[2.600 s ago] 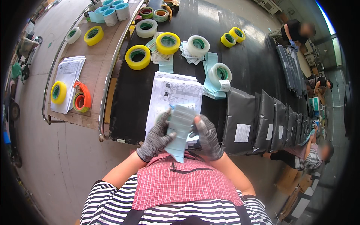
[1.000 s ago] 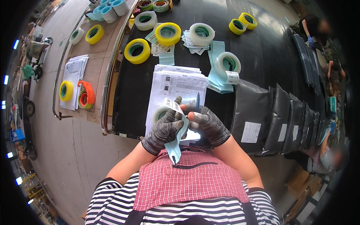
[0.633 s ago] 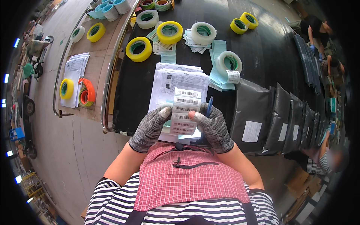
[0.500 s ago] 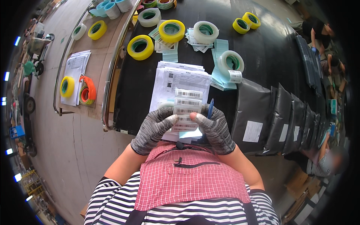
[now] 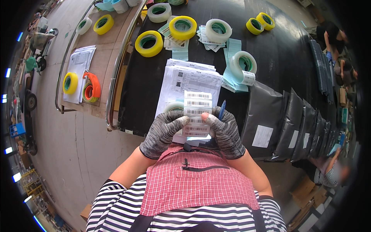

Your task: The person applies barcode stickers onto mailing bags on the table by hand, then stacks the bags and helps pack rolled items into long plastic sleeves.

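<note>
A strip of white barcode labels is upright between both hands in front of my apron. My left hand, in a grey knit glove with bare fingertips, pinches its left edge. My right hand, gloved alike, grips the right edge with the thumb on its face. A blue pen sticks up from the right hand's fingers. Just beyond lies a stack of printed sheets. Partly hidden behind the left hand is a clear tape roll. Pale blue-white backing shows below the strip.
On the black table lie yellow tape rolls and clear tape rolls, some on label strips. Grey plastic mailer bags line the right. A cart with papers and tape stands left. Other people are at far right.
The view has shifted slightly, so the table's things sit a little further right and higher. Both hands still hold the label strip, which looks slightly straighter.
</note>
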`<state>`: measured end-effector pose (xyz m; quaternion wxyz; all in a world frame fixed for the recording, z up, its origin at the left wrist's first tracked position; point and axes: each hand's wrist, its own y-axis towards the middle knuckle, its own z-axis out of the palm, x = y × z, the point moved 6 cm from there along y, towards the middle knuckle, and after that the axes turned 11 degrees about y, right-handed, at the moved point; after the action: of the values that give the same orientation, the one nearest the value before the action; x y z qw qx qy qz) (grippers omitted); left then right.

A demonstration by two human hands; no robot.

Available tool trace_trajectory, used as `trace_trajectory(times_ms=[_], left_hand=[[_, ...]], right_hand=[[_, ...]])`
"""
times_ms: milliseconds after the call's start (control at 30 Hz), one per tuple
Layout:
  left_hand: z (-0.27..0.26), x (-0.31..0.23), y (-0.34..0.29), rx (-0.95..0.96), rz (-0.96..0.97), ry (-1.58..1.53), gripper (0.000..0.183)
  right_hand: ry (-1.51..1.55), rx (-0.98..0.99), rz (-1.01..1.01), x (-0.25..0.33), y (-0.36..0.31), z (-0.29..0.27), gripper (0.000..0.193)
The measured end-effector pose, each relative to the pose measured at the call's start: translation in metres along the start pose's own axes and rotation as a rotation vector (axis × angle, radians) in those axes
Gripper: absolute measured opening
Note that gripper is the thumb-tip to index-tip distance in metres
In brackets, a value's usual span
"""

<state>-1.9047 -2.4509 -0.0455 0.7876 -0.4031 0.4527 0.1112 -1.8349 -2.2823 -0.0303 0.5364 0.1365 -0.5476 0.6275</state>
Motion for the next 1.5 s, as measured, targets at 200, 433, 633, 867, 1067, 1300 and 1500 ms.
trace_trajectory(times_ms=[200, 433, 633, 867, 1067, 1300, 1500], left_hand=[[0.001, -0.001, 0.002, -0.016, 0.014, -0.048, 0.041], [-0.006, 0.012, 0.011, -0.068, -0.008, 0.048, 0.036], [-0.008, 0.035, 0.024, 0.008, -0.042, 0.312, 0.029], [0.016, 0.021, 0.085, 0.189, 0.37, 0.852, 0.018], [0.03, 0.03, 0.134, 0.24, 0.425, 1.429, 0.021], [0.029, 0.048, 0.155, 0.222, 0.309, 1.508, 0.022], [0.031, 0.052, 0.155, 0.206, 0.338, 1.566, 0.023]], right_hand=[[0.012, -0.051, -0.035, -0.005, 0.005, 0.0, 0.033], [0.105, -0.005, 0.046, -0.018, 0.018, -0.027, 0.04], [0.039, -0.117, 0.014, -0.03, 0.037, -0.083, 0.04], [0.068, -0.062, -0.145, -0.012, 0.063, -0.107, 0.039], [0.672, 0.037, -0.041, -0.014, 0.093, -0.12, 0.039], [0.011, -0.091, -0.109, -0.03, 0.13, -0.141, 0.031], [-0.148, -0.159, -0.4, -0.048, 0.15, -0.14, 0.02]])
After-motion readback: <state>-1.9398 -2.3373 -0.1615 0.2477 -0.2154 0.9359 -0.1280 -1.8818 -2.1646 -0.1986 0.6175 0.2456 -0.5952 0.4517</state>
